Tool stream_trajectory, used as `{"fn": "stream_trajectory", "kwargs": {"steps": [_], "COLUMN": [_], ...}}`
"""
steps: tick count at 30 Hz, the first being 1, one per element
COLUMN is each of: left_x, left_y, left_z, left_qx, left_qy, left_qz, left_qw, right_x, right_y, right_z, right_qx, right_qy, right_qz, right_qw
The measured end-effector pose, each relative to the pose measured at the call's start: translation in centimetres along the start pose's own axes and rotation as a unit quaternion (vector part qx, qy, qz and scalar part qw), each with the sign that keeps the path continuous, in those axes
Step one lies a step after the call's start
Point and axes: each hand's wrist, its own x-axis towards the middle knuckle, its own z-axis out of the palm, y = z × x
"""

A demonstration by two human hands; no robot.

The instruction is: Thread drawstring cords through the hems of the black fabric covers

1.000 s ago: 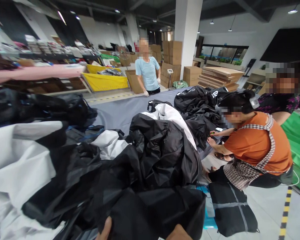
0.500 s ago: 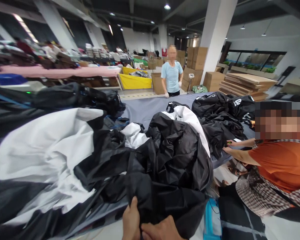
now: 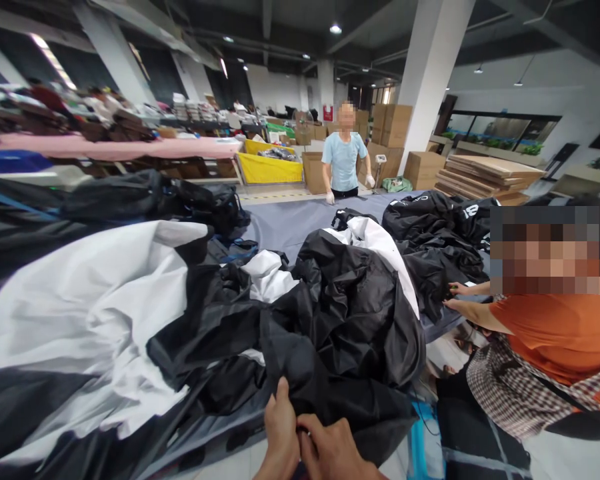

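There, at the bench's point(image 3: 280, 227) near edge, the left hand point(image 3: 281, 427) pinched black cloth point(image 3: 297, 360); the right hand point(image 3: 333, 443) curled beside it, grip unclear! Only that bit was gathered; the rest lay crumpled.

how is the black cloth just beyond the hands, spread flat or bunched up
Bunched up: the black cloth lies heaped, with deep creases and overlapping folds

The black cloth point(image 3: 350, 320) is large and slightly shiny. It lies loosely crumpled on the grey table cover point(image 3: 280, 227), forming a raised heap with many irregular folds. Its nearest part looks smoother and darker, and it droops downward at the front.
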Motion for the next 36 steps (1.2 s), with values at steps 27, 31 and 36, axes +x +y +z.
{"fn": "stream_trajectory", "kwargs": {"steps": [27,31,36], "left_x": [3.8,3.3,5.7], "left_y": [1.2,0.6,0.9], "left_z": [4.5,4.7,4.0], "left_qx": [-0.01,0.019,-0.014], "left_qy": [-0.039,-0.031,0.014], "left_qz": [0.119,0.166,0.116], "left_qw": [0.992,0.986,0.993], "right_x": [-0.3,0.5,1.1], "right_y": [2.0,2.3,3.4], "right_z": [-1.4,-0.3,-2.1], "right_qx": [0.087,0.077,0.11], "right_qy": [0.068,0.084,0.045], "right_qz": [-0.006,-0.005,0.022], "right_qw": [0.994,0.993,0.993]}}
